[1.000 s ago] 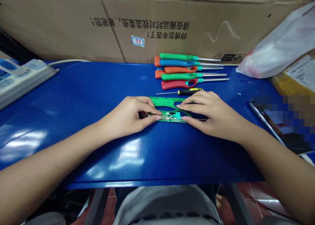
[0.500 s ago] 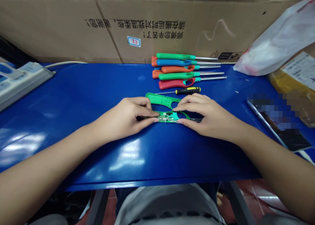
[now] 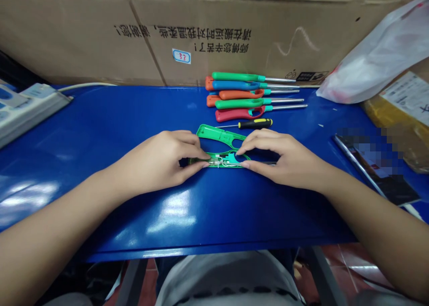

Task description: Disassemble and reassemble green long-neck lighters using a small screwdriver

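Observation:
The opened green half of a gas lighter (image 3: 214,156) lies on the blue table, its insides showing: a clear part, thin white wires and a turquoise trigger (image 3: 231,157). My left hand (image 3: 161,161) is closed in a pinch on its left end, which the fingers partly hide. At the right end, my right hand (image 3: 284,156) has thumb and fingers closed around the front part by the trigger. A thin rod shows beneath that hand, mostly hidden. Just behind lies the other green shell half (image 3: 214,132), hollow side up, its right end partly covered by my right fingers.
A black and yellow screwdriver (image 3: 256,123) lies behind the shell. Farther back are several coloured lighters (image 3: 239,103) with metal tubes pointing right. A phone (image 3: 372,169) and plastic bag (image 3: 378,51) are at right, a power strip (image 3: 33,109) at left, a large cardboard box (image 3: 100,51) behind.
My left hand and the opened lighter half have shifted slightly left. My right hand has stayed nearly in place, so the trigger now sits farther left of its fingertips.

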{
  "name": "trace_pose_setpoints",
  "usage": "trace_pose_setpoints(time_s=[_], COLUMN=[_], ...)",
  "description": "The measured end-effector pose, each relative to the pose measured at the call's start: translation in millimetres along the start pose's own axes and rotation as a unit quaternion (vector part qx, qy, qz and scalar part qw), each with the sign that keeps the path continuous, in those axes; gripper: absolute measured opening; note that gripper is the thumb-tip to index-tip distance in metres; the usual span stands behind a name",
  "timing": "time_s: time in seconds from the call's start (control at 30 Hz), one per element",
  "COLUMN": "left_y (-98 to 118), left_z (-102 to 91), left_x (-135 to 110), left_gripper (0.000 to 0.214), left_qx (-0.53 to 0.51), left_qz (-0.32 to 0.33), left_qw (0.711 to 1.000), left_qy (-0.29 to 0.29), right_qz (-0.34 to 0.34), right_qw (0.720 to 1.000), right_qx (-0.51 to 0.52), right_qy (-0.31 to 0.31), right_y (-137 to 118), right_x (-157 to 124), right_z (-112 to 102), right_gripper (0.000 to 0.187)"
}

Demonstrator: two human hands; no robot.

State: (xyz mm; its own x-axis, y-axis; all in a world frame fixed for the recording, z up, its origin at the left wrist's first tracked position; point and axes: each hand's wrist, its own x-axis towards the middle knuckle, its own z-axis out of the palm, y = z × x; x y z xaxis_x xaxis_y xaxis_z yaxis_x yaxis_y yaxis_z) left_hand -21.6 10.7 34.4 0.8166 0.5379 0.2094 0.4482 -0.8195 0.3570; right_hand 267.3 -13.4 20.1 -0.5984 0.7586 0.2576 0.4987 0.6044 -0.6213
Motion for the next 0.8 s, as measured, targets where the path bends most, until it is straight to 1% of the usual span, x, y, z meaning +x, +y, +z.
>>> trace_pose_setpoints(time_s=[0.1, 0.2, 0.3, 0.4, 0.5, 0.67, 0.8], left_y=[2, 7, 12, 13, 9, 6, 7], left_z=[-3.4, -2.0, 5.2, 15.0, 21.8, 22.8, 21.7], left_x=[-2, -1, 2, 3, 3, 2, 3], left_gripper=[0.023, 0.026, 0.025, 0.025, 0.027, 0.028, 0.027], left_qx=[0.045, 0.083, 0.091, 0.102, 0.101, 0.087, 0.070], left_qz=[0.004, 0.017, 0.062, 0.093, 0.108, 0.114, 0.098], left_qw=[0.999, 0.996, 0.992, 0.989, 0.988, 0.989, 0.992], left_qy=[-0.004, 0.036, 0.064, 0.059, 0.049, 0.044, 0.045], right_qz=[-0.006, -0.009, -0.015, -0.029, -0.044, -0.055, -0.059], right_qw=[1.000, 0.999, 0.999, 0.997, 0.994, 0.993, 0.994], right_qx=[-0.012, -0.029, -0.033, -0.072, -0.101, -0.094, -0.079], right_qy=[-0.004, -0.011, -0.009, -0.003, -0.019, -0.051, -0.057], right_y=[0, 1, 0, -1, -3, -3, -4], right_x=[1, 2, 2, 0, -2, -3, -3], right_z=[1, 2, 2, 0, -1, -5, -6], right_gripper=[0.005, 0.006, 0.008, 0.010, 0.009, 0.009, 0.010])
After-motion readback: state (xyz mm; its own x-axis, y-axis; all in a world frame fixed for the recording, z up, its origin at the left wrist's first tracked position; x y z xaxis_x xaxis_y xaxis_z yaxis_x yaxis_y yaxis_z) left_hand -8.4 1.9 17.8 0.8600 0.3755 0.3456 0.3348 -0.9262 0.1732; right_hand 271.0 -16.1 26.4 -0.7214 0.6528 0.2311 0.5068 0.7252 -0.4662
